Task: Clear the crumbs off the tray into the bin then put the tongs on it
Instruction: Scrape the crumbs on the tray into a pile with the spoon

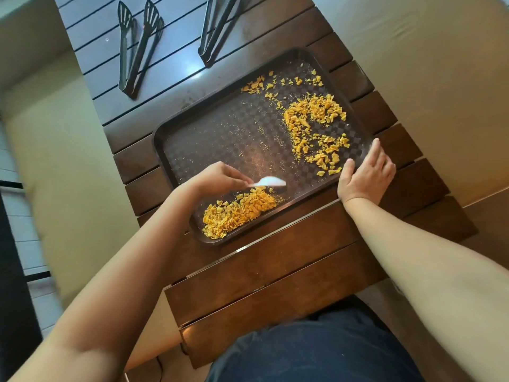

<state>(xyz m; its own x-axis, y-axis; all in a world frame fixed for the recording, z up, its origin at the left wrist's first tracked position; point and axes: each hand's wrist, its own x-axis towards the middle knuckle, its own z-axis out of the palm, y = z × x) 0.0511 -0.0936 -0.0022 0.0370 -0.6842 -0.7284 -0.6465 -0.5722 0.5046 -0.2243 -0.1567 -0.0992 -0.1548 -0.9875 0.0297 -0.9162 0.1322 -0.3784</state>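
Your left hand pinches the scraper, heaping crumbs; your right hand, fingers straight, steadies the tray.

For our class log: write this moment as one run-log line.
left hand: sweeping with scraper | right hand: steadying tray | crumbs: on tray | tongs: on table
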